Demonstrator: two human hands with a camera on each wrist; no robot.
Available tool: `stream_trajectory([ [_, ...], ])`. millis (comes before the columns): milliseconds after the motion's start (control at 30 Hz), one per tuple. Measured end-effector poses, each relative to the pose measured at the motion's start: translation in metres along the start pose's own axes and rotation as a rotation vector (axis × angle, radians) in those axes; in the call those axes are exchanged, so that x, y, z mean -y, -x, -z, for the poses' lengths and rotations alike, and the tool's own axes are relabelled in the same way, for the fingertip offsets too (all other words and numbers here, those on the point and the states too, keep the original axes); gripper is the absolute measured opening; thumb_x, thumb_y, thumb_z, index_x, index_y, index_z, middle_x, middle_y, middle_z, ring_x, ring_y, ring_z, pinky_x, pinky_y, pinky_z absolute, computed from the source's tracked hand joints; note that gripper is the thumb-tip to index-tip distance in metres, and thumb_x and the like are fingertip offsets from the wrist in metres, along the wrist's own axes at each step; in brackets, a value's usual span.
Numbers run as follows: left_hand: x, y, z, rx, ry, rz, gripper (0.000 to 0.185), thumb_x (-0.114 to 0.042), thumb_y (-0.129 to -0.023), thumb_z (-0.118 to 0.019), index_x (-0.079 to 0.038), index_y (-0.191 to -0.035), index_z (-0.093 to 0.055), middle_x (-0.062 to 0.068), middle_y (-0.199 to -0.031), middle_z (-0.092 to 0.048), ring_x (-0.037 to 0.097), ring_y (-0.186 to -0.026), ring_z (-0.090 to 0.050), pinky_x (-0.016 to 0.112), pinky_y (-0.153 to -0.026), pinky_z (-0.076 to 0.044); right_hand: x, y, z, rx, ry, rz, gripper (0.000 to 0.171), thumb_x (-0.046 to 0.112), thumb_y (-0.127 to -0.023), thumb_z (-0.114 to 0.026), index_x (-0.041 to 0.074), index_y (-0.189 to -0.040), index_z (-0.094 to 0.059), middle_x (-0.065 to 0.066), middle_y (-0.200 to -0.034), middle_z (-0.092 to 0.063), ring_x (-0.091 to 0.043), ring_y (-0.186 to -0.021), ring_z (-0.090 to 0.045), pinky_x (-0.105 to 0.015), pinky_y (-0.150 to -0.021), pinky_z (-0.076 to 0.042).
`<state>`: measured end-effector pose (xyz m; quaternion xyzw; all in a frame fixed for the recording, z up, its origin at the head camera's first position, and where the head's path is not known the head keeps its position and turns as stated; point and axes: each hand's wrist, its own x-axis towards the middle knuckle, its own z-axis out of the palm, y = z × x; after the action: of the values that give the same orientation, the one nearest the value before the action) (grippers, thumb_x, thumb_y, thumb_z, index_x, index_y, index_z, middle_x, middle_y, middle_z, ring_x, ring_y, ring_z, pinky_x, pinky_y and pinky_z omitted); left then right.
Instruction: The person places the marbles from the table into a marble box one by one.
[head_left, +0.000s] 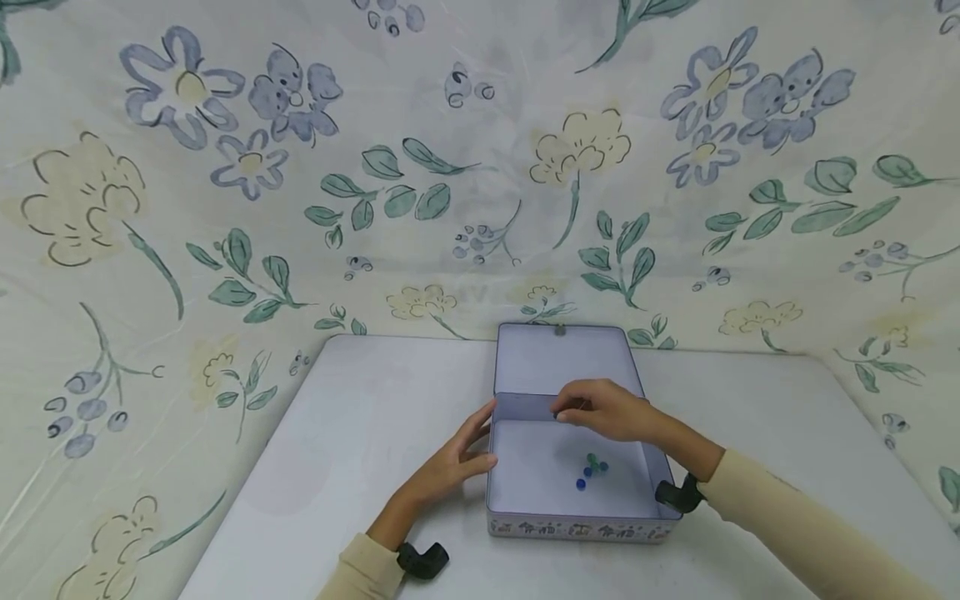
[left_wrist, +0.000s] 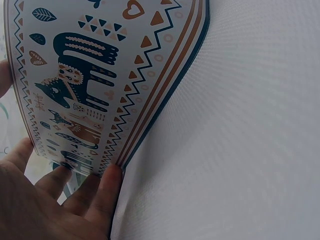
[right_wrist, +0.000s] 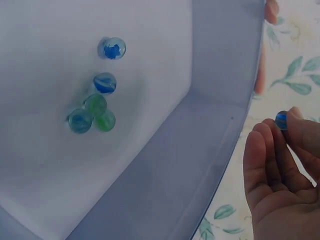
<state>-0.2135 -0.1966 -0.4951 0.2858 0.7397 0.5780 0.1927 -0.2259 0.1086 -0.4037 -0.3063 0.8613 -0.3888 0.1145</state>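
Note:
A tin box (head_left: 536, 475) stands on the table with its hinged lid (head_left: 562, 358) tipped back. My right hand (head_left: 609, 411) is above the far part of the box. Between its thumb and fingertips it pinches a blue marble (right_wrist: 281, 120). Several glass marbles lie on the box floor: a clear one with blue inside (right_wrist: 114, 49), a blue-and-white one (right_wrist: 105, 83), a pale blue one (right_wrist: 80, 121) and two green ones. My left hand (head_left: 446, 468) rests against the left outer wall, fingers spread and fairly straight along the animal-patterned side (left_wrist: 75, 85).
The white table (head_left: 375, 400) extends on both sides of the box. Behind it hangs a flower-patterned sheet (head_left: 480, 225). Each wrist carries a black camera, such as the left one (head_left: 422, 561).

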Motion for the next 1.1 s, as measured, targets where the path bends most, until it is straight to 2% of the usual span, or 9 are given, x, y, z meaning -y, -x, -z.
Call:
stream_trajectory([
  [200,0.000,0.001,-0.001,-0.003,0.007,0.010,0.080,-0.024,-0.099,-0.060,-0.021,-0.162,-0.010,0.006,-0.170,-0.004,0.044,-0.152,-0.018,0.061,-0.117,-0.033,-0.001,-0.010,-0.012,0.032,0.003,0.017,0.016,0.015,-0.098,-0.064,0.011,-0.111,-0.072,-0.001,-0.107,-0.072,-0.008,-0.094,-0.064,-0.023,-0.082,-0.057],
  [467,-0.001,0.002,-0.001,0.001,0.025,0.022,0.080,-0.023,-0.100,-0.059,-0.022,-0.162,-0.009,0.005,-0.170,-0.004,0.043,-0.153,-0.017,0.060,-0.117,-0.033,-0.004,-0.020,-0.027,0.088,0.005,-0.005,0.018,0.014,-0.098,-0.064,0.004,-0.110,-0.071,-0.001,-0.105,-0.072,-0.007,-0.092,-0.065,-0.021,-0.081,-0.056],
  [800,-0.003,0.002,0.000,0.012,0.032,0.008,0.080,-0.026,-0.100,-0.059,-0.022,-0.162,-0.009,0.006,-0.170,-0.004,0.044,-0.152,-0.018,0.059,-0.117,-0.034,-0.014,-0.027,-0.040,0.095,0.088,-0.024,0.015,0.016,-0.097,-0.066,0.007,-0.106,-0.073,0.003,-0.104,-0.073,-0.007,-0.094,-0.065,-0.023,-0.083,-0.056],
  [933,-0.003,0.001,0.001,0.001,0.021,0.005,0.079,-0.023,-0.100,-0.059,-0.024,-0.162,-0.009,0.005,-0.170,-0.005,0.043,-0.153,-0.018,0.060,-0.117,-0.034,-0.016,-0.030,-0.042,0.096,0.095,0.014,0.013,0.015,-0.096,-0.067,0.006,-0.104,-0.073,0.001,-0.102,-0.073,-0.007,-0.091,-0.064,-0.023,-0.080,-0.056],
  [1100,-0.002,0.001,0.001,0.006,0.036,0.003,0.081,-0.026,-0.100,-0.060,-0.024,-0.162,-0.009,0.005,-0.170,-0.004,0.043,-0.153,-0.017,0.060,-0.117,-0.034,-0.018,-0.031,-0.045,0.110,0.100,-0.023,0.011,0.014,-0.095,-0.068,0.009,-0.103,-0.074,0.003,-0.101,-0.073,-0.005,-0.088,-0.062,-0.022,-0.078,-0.055],
])
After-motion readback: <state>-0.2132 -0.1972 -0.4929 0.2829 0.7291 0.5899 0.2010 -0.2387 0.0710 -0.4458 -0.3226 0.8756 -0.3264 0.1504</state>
